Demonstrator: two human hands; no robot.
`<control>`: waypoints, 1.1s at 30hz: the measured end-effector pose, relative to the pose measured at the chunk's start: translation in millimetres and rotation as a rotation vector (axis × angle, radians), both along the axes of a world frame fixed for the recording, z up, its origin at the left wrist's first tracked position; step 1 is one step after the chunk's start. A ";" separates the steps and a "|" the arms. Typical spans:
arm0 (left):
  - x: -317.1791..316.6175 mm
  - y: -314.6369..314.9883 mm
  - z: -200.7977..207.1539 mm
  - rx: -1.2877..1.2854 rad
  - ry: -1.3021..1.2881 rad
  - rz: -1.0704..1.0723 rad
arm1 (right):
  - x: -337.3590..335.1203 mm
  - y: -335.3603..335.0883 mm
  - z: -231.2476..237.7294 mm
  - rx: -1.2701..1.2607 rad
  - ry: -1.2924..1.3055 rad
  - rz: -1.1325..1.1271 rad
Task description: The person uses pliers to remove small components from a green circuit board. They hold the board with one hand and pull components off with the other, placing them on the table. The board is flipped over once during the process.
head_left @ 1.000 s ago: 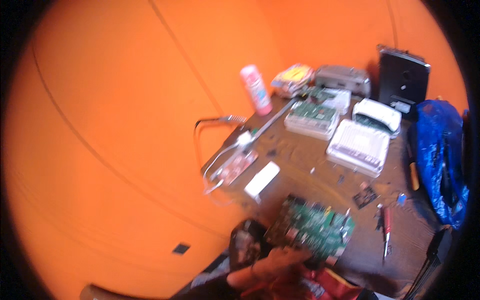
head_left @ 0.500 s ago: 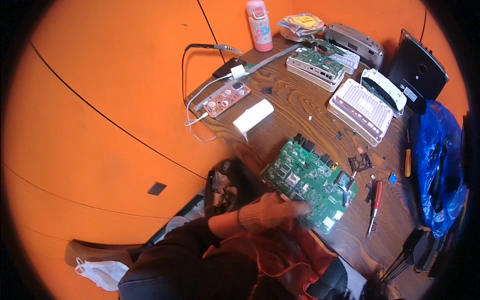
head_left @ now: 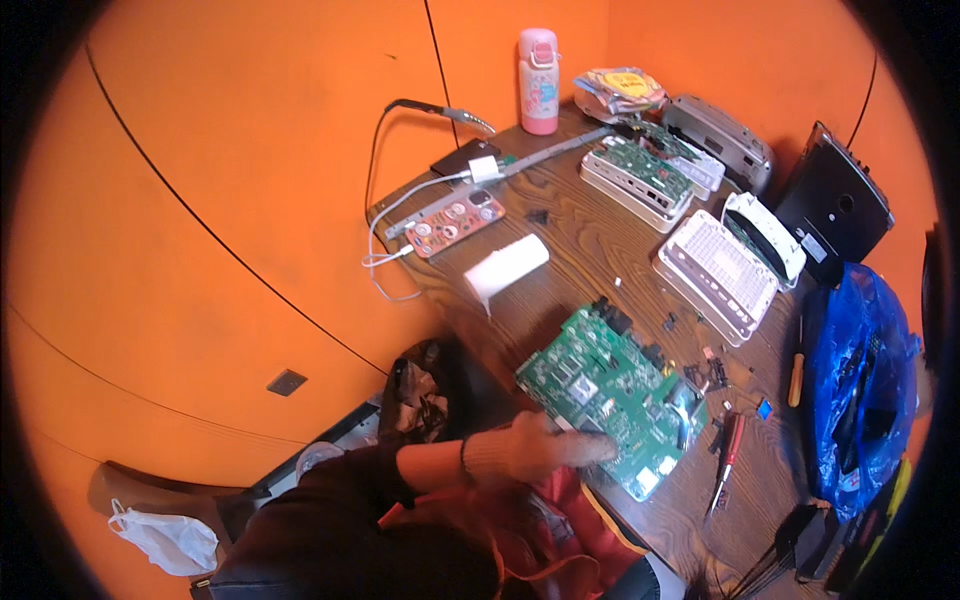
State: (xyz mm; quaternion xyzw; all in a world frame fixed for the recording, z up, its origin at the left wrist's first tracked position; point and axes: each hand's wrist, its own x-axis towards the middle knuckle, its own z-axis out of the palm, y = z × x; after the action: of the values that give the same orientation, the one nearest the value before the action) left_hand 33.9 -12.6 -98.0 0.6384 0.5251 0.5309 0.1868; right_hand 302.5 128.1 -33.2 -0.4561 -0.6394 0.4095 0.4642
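Observation:
My left hand (head_left: 530, 447), in what looks like a fabric glove, reaches in from the lower left and grips the near edge of a green circuit board (head_left: 625, 400). A thumb or finger lies across the board's top face, and the fingers underneath are hidden. The board is at the near edge of the table, with black connectors along its far side and a shiny part near its right end. To its right lies a red-handled screwdriver (head_left: 731, 450), beside small black plastic bits (head_left: 716, 374). My right hand is out of the picture.
On the wooden table (head_left: 590, 245) are a white plastic piece (head_left: 508, 266), a phone (head_left: 455, 225) with a cable, opened white device casings (head_left: 722, 270), and a pink bottle (head_left: 539, 85). A blue plastic bag (head_left: 860, 390) stands at the right, near an orange-handled screwdriver (head_left: 796, 380).
The whole view has shifted, so the table and its things appear lower. My left hand keeps its grip on the circuit board, with little visible movement against the table.

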 end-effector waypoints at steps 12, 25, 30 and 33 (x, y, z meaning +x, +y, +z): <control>-22.1 133.3 76.7 0.043 -0.891 -0.408 | 29.8 40.8 112.4 0.245 0.496 -0.113; -9.9 178.4 25.2 -0.180 -0.901 -0.332 | -40.4 133.9 22.2 0.937 -0.604 -0.454; -8.6 159.4 14.5 -0.201 -0.645 -0.289 | -38.8 132.4 3.5 0.899 -0.789 -0.483; -6.6 151.2 23.7 -0.268 -0.610 -0.262 | -49.2 127.9 -5.3 0.860 -0.794 -0.466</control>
State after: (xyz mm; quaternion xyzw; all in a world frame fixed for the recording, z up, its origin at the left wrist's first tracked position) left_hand 27.3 138.6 -74.4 0.4822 0.4237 0.5949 0.4837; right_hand 253.3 256.0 -38.5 -0.4732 -0.7544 -0.1966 0.4102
